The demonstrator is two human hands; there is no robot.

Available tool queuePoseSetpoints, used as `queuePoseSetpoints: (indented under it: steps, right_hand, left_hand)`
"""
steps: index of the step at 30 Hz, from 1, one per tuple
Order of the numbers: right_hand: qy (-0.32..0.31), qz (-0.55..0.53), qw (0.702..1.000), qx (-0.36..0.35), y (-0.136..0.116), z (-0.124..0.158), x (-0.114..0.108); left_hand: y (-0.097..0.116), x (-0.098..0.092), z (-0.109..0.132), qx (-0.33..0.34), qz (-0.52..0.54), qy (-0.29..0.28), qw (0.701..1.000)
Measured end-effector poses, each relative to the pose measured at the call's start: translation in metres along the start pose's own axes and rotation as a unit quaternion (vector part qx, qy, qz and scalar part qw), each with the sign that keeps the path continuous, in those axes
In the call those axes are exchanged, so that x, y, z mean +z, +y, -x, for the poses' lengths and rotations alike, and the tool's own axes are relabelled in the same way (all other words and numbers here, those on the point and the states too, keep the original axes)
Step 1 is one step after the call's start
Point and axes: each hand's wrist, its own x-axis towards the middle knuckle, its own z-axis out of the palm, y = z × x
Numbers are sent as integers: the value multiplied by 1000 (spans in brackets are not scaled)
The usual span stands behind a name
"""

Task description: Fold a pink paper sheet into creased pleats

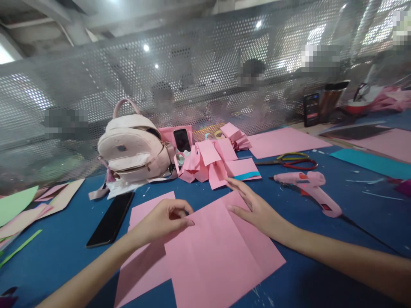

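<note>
Nearest lies the sheet [215,252], pink and creased, on the blue table [64,239]; clock directions here are taken from it, with twelve facing away from the person. Its visible creases run roughly from eleven toward five; its near edge is partly cut off, so which axis is longer cannot be told. A second sheet [141,273] lies partly under it toward nine. At eleven, the left hand [168,218] curls its fingers, the thumb at the sheet's far-left edge; whether they pinch it cannot be told. At one, the right hand [253,205] has its fingers extended close together, the thumb spread from them, presumably to steady the far corner. The phone [111,220] rests at ten, apart from the paper. At two, the glue gun [310,188] lies on its side, nozzle toward nine, probably left there for easy reach. Beyond it lie the scissors [292,160] at one. Folded strips [208,154] crowd twelve, perhaps gathered there to free the near space, beside the backpack [131,145] at eleven; behind stands the mesh [199,64].
</note>
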Motion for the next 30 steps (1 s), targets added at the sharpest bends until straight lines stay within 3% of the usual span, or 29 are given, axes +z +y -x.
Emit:
queuePoseSetpoints:
  steps: [2, 6, 10, 15, 23, 30]
  right_hand:
    - [-14, -39, 998, 47, -3, -4, -3]
    - [-19, 0, 993, 116, -13, -6, -4]
    - [-31, -15, 992, 122, -20, -4, -1]
    - [-37, -13, 990, 136, -20, -3, 0]
    - [-40, -94, 978, 183, -13, -5, 1]
    - [-45, -95, 979, 175, -2, -6, 2]
  left_hand:
    - [-2, 9, 4, 0, 22, 5, 1000]
    - [-6, 24, 10, -21, 61, -42, 997]
    - [-3, 35, 11, -38, 77, -74, 994]
    - [-5, 44, 7, -64, 72, -57, 994]
    - [-16, 46, 6, -99, 62, -39, 992]
    - [-26, 44, 3, -89, 89, -52, 991]
